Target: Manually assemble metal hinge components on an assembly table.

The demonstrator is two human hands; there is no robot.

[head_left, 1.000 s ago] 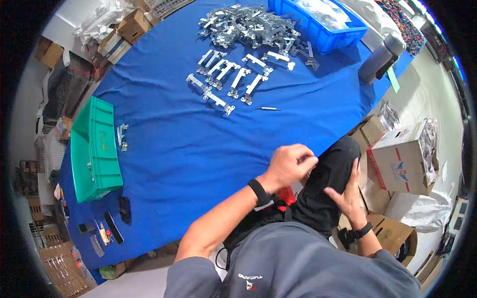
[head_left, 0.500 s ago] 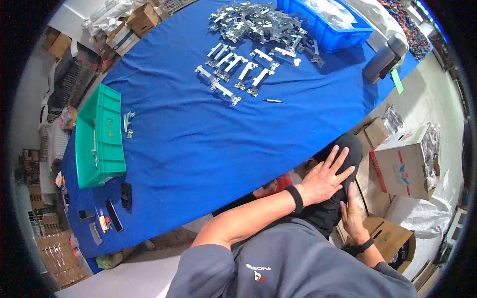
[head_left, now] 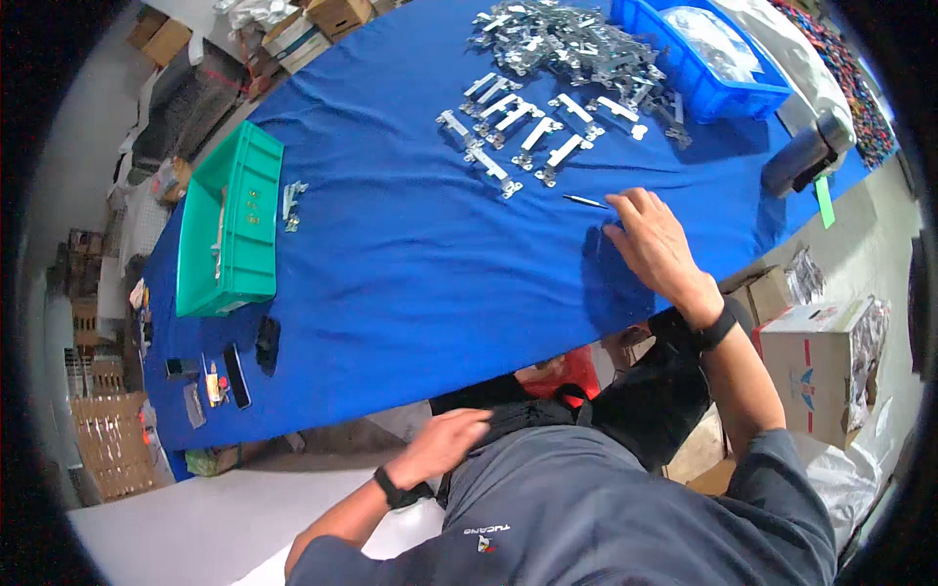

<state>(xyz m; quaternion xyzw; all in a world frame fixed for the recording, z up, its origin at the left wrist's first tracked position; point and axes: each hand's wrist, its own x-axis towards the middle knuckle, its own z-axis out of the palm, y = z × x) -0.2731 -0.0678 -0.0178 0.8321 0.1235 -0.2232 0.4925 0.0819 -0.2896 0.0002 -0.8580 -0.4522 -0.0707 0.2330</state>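
Observation:
My right hand (head_left: pixel 657 244) lies flat on the blue tablecloth (head_left: pixel 410 293) with its fingers spread and nothing in it. Its fingertips are just right of a thin metal pin (head_left: pixel 586 201). Beyond the pin, metal brackets (head_left: pixel 518 127) are laid out in rows, with a loose pile of metal parts (head_left: pixel 567 44) behind them. My left hand (head_left: pixel 445 441) is off the table, low by my lap against dark fabric. It is motion-blurred, fingers stretched out, and seems to hold nothing.
A green bin (head_left: pixel 230 230) stands at the left with a few small metal pieces (head_left: pixel 291 200) beside it. A blue bin (head_left: pixel 703 63) sits far right, a black device (head_left: pixel 806 156) at the right edge. A phone and small items (head_left: pixel 230 376) lie near the front-left corner. A cardboard box (head_left: pixel 811 371) stands on the floor.
My right hand came up from my lap and reached out onto the cloth beside the pin. My left hand drew back from the table edge down to my lap.

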